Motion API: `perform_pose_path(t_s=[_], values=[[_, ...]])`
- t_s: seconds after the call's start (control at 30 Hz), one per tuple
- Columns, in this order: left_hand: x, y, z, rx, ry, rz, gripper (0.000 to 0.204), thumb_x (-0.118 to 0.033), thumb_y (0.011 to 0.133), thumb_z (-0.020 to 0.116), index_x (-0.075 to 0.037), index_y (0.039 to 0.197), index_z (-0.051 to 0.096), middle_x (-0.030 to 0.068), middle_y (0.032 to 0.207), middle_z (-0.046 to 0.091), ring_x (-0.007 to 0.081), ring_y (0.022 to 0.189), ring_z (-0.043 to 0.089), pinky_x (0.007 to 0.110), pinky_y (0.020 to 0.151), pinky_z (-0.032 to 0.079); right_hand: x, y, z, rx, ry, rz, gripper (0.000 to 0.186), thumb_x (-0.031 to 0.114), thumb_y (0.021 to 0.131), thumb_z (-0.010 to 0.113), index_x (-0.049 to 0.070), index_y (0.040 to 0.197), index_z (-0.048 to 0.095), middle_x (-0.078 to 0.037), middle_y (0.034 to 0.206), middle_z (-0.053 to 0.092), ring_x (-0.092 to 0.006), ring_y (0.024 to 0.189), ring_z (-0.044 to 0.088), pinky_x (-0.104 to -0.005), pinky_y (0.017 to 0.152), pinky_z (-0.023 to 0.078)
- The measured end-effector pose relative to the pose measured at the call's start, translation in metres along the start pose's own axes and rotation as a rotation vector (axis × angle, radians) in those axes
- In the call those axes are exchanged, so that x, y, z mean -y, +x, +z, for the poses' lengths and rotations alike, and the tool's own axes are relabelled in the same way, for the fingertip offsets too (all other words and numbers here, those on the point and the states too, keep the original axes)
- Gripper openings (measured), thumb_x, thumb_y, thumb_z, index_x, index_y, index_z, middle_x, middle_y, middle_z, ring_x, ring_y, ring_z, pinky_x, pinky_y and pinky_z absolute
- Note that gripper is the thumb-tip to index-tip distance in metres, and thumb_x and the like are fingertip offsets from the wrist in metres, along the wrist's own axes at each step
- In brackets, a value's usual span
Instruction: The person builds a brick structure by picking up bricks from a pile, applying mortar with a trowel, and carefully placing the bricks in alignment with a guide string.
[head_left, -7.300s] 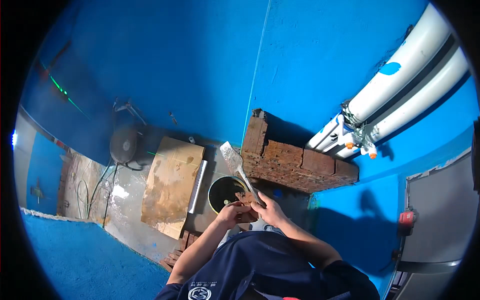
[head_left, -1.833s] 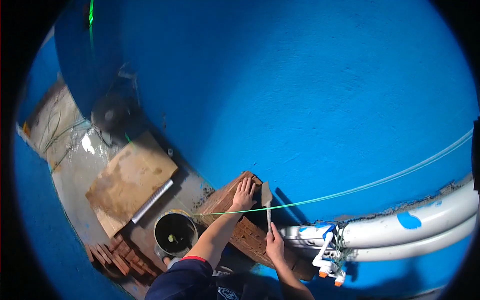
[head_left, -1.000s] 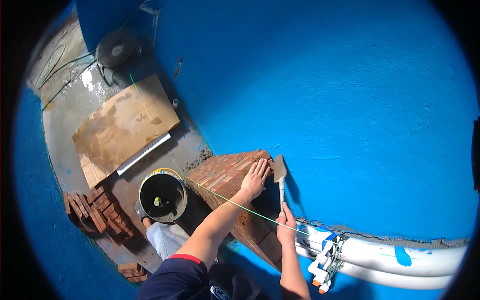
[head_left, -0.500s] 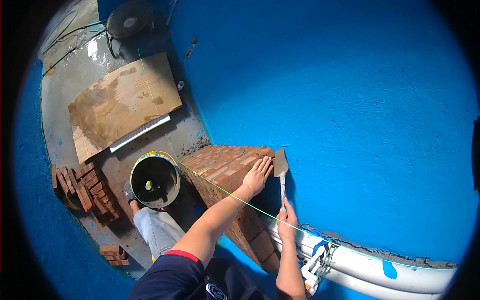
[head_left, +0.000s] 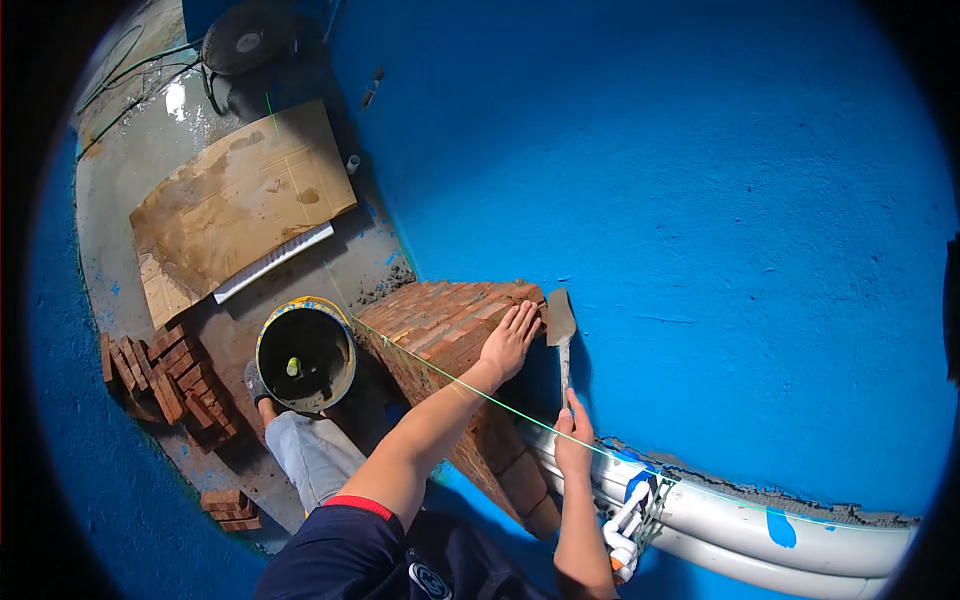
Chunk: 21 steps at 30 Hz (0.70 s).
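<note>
I note the left hand (head_left: 508, 342) lying flat, fingers spread and released, on the top end brick of the brick wall (head_left: 450, 330) by the blue wall. The right hand (head_left: 573, 443) is clenched round the trowel (head_left: 561, 330) handle, blade raised just right of that brick. A black bucket (head_left: 306, 355) sits left of the bricks.

site: likely building work | brick wall (head_left: 450, 325) | loose bricks (head_left: 160, 375) | bucket (head_left: 305, 355)
</note>
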<state>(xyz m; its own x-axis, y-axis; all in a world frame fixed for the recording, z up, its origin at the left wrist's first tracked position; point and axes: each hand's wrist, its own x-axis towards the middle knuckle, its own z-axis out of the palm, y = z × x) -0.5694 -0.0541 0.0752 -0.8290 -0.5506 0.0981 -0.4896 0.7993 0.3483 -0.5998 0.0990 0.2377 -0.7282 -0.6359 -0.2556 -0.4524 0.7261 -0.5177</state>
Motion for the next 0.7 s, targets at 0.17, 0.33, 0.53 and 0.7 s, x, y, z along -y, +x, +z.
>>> perform_pose_path(t_s=[0.17,0.33,0.53,0.7], values=[[0.004,-0.008,-0.019,-0.008,-0.147,-0.025,0.091,-0.048,0.078,0.063,-0.001,0.145,0.023,0.0191,0.152,0.018,0.0329,0.142,0.012,0.045,0.115,0.009,-0.008,-0.014,0.002,-0.096,-0.038,-0.032,0.037,0.018,0.095,0.048,0.017,0.132,0.052,-0.003,0.069,0.052,-0.0112,0.061,0.049,-0.0271,0.06,0.045],[0.004,-0.007,-0.023,0.069,-0.047,-0.007,0.089,-0.05,0.078,0.062,0.002,0.143,0.028,0.0194,0.152,0.018,0.0332,0.142,0.013,0.046,0.115,0.009,-0.025,-0.003,0.012,-0.054,-0.085,-0.052,0.037,0.018,0.095,0.048,0.017,0.132,0.052,-0.005,0.07,0.054,-0.0133,0.061,0.052,-0.0286,0.061,0.045],[0.003,-0.008,-0.02,0.047,-0.042,-0.012,0.089,-0.05,0.076,0.063,0.002,0.141,0.032,0.0186,0.151,0.02,0.0321,0.142,0.015,0.045,0.115,0.01,-0.03,-0.01,0.018,-0.073,-0.064,-0.09,0.038,0.017,0.094,0.048,0.015,0.131,0.052,-0.006,0.078,0.058,-0.0142,0.063,0.053,-0.0282,0.063,0.046],[0.003,-0.006,-0.017,0.057,-0.025,-0.014,0.09,-0.05,0.076,0.063,0.001,0.142,0.03,0.0184,0.152,0.02,0.0321,0.142,0.014,0.045,0.115,0.009,-0.004,-0.012,0.006,-0.034,-0.059,-0.003,0.037,0.016,0.094,0.048,0.016,0.131,0.053,-0.007,0.078,0.06,-0.0143,0.064,0.054,-0.0295,0.063,0.047]])
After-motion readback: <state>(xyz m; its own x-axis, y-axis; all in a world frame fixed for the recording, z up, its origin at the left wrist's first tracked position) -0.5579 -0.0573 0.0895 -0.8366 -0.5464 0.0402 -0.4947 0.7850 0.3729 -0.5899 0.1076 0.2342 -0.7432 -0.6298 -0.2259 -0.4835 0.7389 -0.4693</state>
